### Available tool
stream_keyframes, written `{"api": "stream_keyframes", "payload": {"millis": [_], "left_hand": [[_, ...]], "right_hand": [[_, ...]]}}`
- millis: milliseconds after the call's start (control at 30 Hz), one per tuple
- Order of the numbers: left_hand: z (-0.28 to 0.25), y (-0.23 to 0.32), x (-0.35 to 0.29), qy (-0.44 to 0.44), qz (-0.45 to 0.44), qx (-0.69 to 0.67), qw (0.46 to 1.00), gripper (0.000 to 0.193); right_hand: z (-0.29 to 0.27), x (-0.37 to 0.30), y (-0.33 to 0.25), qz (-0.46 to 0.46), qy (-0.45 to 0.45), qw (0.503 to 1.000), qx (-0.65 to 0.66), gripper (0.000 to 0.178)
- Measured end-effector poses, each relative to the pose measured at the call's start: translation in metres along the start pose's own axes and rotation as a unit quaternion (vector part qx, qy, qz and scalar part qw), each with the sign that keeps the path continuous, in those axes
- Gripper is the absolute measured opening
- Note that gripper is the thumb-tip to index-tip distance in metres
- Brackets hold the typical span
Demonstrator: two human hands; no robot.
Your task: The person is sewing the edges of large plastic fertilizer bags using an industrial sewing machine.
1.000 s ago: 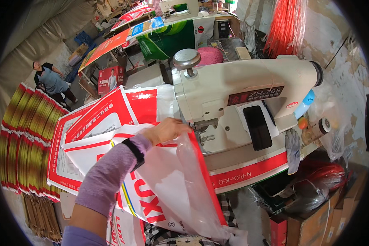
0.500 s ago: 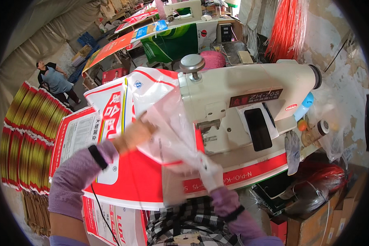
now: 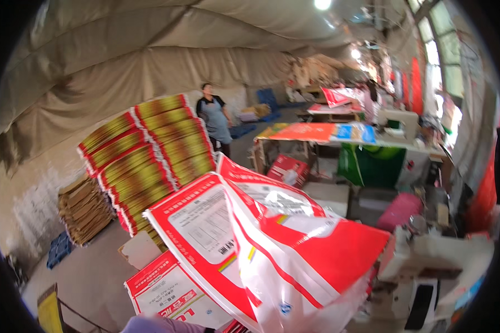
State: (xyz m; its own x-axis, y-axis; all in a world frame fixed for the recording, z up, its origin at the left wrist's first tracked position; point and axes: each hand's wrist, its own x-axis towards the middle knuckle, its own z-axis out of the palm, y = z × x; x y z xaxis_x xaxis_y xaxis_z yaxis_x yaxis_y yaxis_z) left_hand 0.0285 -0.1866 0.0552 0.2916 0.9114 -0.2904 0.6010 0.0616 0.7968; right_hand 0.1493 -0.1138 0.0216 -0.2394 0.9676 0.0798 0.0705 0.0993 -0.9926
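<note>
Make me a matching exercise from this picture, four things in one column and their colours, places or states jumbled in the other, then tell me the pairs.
Column one
1. Foreground sack
2. Green sheet
3. Wearer's sleeve
4. Rounded bundle

Column two
A. Lavender, cut off by the lower edge of the picture
B. Pink, in the right half of the picture
C. Mainly red and white, creased
D. Hanging down, in the background

Right pairs
1-C, 2-D, 3-A, 4-B
</note>
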Motion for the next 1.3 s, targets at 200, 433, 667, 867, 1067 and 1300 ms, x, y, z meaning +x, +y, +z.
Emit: {"api": "stream_keyframes", "payload": {"millis": [200,433,667,867,1067,1300], "left_hand": [[-0.007,-0.014,0.008,0.004,-0.029,-0.069,0.997,0.08],[-0.022,0.002,0.023,0.047,0.118,-0.166,0.978,0.032],[-0.028,0.031,0.043,-0.033,0.311,0.16,0.936,0.01],[-0.02,0.077,0.092,0.138,0.609,0.257,0.737,0.01],[0.024,0.017,0.086,-0.231,0.401,0.344,0.817,0.021],[0.026,0.005,0.088,-0.098,0.439,0.362,0.817,0.024]], "right_hand": [[-0.001,-0.006,-0.015,-0.016,-0.071,0.997,-0.037,0.038],[-0.015,-0.011,-0.008,-0.008,-0.065,0.996,-0.063,0.038],[-0.028,-0.029,-0.006,-0.006,-0.066,0.996,-0.067,0.037],[-0.039,-0.046,0.002,-0.003,-0.074,0.995,-0.073,0.037],[-0.051,-0.056,0.003,0.001,-0.071,0.995,-0.074,0.036],[-0.066,-0.075,0.006,0.005,-0.081,0.994,-0.072,0.036]]}}
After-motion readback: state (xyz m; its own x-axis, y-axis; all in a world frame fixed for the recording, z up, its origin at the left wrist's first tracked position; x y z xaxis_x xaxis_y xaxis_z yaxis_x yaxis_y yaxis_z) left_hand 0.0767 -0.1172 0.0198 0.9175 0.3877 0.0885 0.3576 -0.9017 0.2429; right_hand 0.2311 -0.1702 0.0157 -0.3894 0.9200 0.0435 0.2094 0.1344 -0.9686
